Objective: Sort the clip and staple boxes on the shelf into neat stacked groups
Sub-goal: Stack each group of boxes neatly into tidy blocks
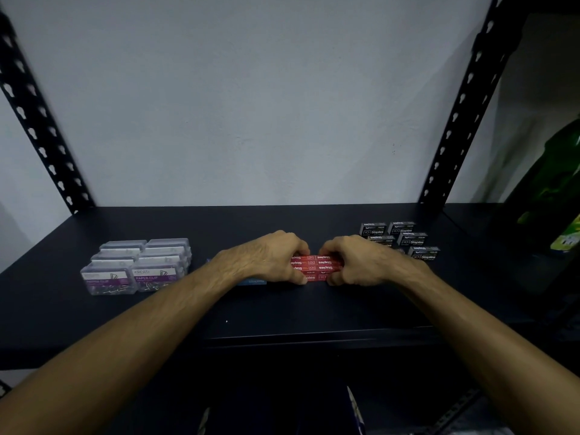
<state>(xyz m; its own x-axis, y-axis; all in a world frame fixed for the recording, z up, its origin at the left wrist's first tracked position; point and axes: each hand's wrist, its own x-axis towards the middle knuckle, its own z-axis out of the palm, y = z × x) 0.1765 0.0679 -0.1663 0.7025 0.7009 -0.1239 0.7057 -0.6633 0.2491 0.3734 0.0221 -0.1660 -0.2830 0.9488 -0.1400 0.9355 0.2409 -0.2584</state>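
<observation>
Dark shelf point(282, 309) spans the view, pale wall behind, black slotted uprights point(464, 102) at both sides. We see clear paper clip boxes point(138, 268) grouped in two rows at left, black staple boxes point(405, 241) grouped at right rear. Mid-shelf, red staple boxes point(315, 267) sit packed together between both hands. Left hand point(270, 259) curls its fingers round the group's left end; right hand point(357, 262) curls round the right end, both gripping. A blue box point(252, 281) peeks out under the left wrist, mostly hidden.
</observation>
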